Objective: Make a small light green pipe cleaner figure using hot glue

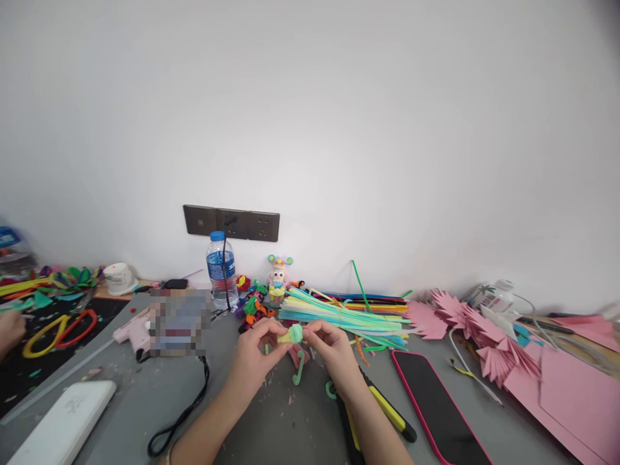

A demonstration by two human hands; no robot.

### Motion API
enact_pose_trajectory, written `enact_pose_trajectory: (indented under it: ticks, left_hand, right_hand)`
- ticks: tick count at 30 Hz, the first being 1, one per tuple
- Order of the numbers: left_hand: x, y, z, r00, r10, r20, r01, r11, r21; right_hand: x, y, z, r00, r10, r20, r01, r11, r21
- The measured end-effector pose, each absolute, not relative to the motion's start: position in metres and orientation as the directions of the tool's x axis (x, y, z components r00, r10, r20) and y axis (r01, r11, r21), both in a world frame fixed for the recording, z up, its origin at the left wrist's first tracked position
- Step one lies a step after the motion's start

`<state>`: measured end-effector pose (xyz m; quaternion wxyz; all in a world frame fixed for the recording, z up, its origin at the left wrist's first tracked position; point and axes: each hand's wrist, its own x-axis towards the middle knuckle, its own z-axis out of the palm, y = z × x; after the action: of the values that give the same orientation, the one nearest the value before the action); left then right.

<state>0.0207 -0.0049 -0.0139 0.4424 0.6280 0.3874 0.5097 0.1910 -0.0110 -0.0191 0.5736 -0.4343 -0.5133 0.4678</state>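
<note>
Both hands meet above the grey table, pinching a small coiled pipe-cleaner piece [294, 333] between them, mint green at its right and pale yellow at its left. My left hand [256, 354] grips the yellow end with thumb and index finger. At the mint end, the fingertips of my right hand [334, 355] are closed on the piece. A curled green pipe cleaner [299, 369] shows just below it. Under my right forearm lie pliers with yellow and black handles [387, 405], partly hidden.
Behind the hands lies a bundle of pastel pipe cleaners [343, 315], beside a small figure [278, 279] and a water bottle [221, 271]. A phone [438, 410] and folded pink paper [489, 336] are at right. A glue gun [133, 332], white power bank [65, 423] and another person's hand [10, 329] are left.
</note>
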Motion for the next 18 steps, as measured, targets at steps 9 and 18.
enact_pose_trajectory:
  ticks: [9, 18]
  left_hand:
    - [0.0209, -0.0069, -0.0141, 0.151, 0.939, 0.309, 0.128, -0.328, 0.936]
    - [0.0168, -0.0058, -0.0128, 0.12, 0.932, 0.341, 0.267, -0.361, 0.893]
  right_hand:
    - [0.1887, -0.0103, -0.0246, 0.109, 0.973, 0.203, -0.084, 0.212, -0.974]
    - [0.1839, -0.0151, -0.0216, 0.106, 0.879, 0.466, 0.164, 0.446, -0.88]
